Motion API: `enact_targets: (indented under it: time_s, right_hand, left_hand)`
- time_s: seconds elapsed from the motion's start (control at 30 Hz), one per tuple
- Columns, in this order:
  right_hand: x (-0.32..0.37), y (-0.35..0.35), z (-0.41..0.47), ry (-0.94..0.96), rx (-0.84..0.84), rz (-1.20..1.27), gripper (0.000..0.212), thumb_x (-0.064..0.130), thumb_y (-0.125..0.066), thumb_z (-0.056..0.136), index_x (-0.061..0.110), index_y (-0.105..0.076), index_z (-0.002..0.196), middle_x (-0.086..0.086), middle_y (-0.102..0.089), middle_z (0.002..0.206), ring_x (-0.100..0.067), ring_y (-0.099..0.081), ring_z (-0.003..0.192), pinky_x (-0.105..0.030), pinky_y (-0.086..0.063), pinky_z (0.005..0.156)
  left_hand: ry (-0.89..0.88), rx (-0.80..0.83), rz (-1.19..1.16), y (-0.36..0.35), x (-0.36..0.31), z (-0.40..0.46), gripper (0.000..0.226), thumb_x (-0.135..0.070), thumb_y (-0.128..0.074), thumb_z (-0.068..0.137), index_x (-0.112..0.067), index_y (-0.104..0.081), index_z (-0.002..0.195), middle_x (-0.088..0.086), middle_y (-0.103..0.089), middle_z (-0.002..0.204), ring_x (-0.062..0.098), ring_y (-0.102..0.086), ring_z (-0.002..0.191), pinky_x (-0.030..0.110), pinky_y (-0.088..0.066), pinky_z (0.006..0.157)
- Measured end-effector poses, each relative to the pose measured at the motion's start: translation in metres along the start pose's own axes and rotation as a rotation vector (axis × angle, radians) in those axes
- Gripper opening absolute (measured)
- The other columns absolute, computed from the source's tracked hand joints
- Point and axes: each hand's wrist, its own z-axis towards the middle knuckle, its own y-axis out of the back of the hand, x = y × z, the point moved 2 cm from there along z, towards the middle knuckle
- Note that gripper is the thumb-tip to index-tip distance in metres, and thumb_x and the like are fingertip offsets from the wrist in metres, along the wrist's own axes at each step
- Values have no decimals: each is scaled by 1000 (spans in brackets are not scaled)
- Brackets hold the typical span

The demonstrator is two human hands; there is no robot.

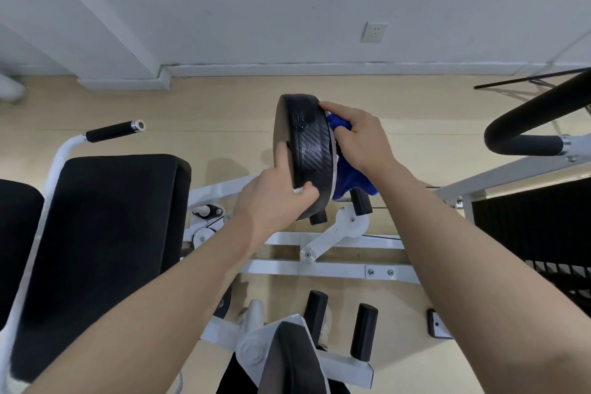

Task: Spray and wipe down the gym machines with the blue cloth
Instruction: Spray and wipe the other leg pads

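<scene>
A round black pad [307, 147] of the white gym machine stands on edge in the middle of the view. My left hand [275, 195] grips its lower left rim, index finger on the face and thumb on the edge. My right hand [355, 134] holds the blue cloth [350, 176] against the back of the pad, fingers curled over the top rim. Most of the cloth is hidden behind the pad and my hand. No spray bottle is in view.
The black seat and backrest [105, 233] with a white handle bar [112, 133] stand at the left. The white frame [332, 269] crosses below the pad. A black padded bar [527, 118] and the weight stack [537, 227] are at the right. A second pad [287, 358] is by my legs.
</scene>
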Motion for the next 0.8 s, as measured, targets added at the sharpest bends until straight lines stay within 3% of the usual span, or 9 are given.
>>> enact_targets:
  time_s: [0.13, 0.2, 0.27, 0.33, 0.4, 0.47, 0.53, 0.63, 0.8]
  right_hand:
    - [6, 0, -5, 23, -15, -57, 56, 13, -40, 82, 31, -50, 134, -7, -61, 114, -21, -52, 107, -30, -41, 86]
    - [8, 0, -17, 38, -68, -64, 59, 19, -39, 74, 25, -45, 133, -4, -59, 104, -22, -54, 95, -31, -41, 78]
    - [10, 0, -35, 8, -153, -10, 54, 20, -39, 69, 17, -42, 123, 2, -56, 96, -23, -54, 82, -33, -42, 72]
    - [13, -4, -53, 2, -197, -24, 47, 22, -41, 70, 14, -41, 116, 4, -53, 99, -21, -52, 78, -32, -40, 68]
    - [19, -11, -67, 50, -179, -49, 44, 23, -45, 74, 11, -42, 116, 0, -52, 110, -19, -51, 81, -32, -39, 68]
    - [26, -19, -75, 143, -143, -80, 41, 14, -52, 79, 8, -45, 120, -6, -50, 119, -23, -53, 87, -35, -43, 69]
    - [32, -26, -72, 228, -136, -114, 40, 6, -55, 83, 7, -48, 123, -11, -49, 122, -26, -54, 93, -34, -44, 71]
    - [35, -30, -53, 262, -253, -75, 39, 4, -54, 84, 6, -53, 122, -12, -57, 118, -28, -52, 99, -30, -39, 79]
    - [24, -41, -31, 320, -447, -288, 32, 14, -47, 81, 8, -64, 108, -13, -62, 109, -36, -53, 98, -49, -47, 86]
  left_hand:
    - [36, -28, -91, -8, 11, -1, 82, -44, -50, 87, -27, 1, 149, 7, -62, 79, 27, -60, 73, 33, -45, 61]
    - [30, -80, -172, -5, 12, 0, 96, -54, -57, 83, -31, 8, 149, 11, -60, 111, 29, -61, 92, 35, -46, 71]
    - [-15, -123, -124, 3, 9, 1, 107, -60, -63, 76, -35, 12, 149, 4, -37, 145, 25, -54, 113, 32, -44, 78]
    - [-117, -163, 31, 15, 6, 5, 112, -62, -66, 71, -41, 13, 148, -4, -6, 160, 22, -55, 117, 28, -41, 74]
    - [-246, -170, 149, 28, 2, 15, 109, -62, -66, 69, -45, 8, 147, -9, 11, 160, 21, -59, 108, 26, -39, 68]
    - [-342, -132, 239, 39, -1, 24, 102, -60, -67, 69, -44, -6, 149, -15, 14, 159, 17, -59, 107, 26, -37, 66]
    - [-393, -81, 308, 43, 0, 32, 99, -58, -69, 67, -40, -16, 149, -18, 8, 159, 16, -59, 107, 26, -36, 66]
    - [-412, -55, 357, 43, 4, 41, 110, -62, -73, 61, -35, -14, 150, -19, -4, 158, 17, -60, 94, 26, -36, 64]
    - [-362, -146, 394, 49, -3, 51, 112, -63, -72, 61, -24, -16, 151, -8, -25, 149, 22, -58, 98, 30, -38, 60]
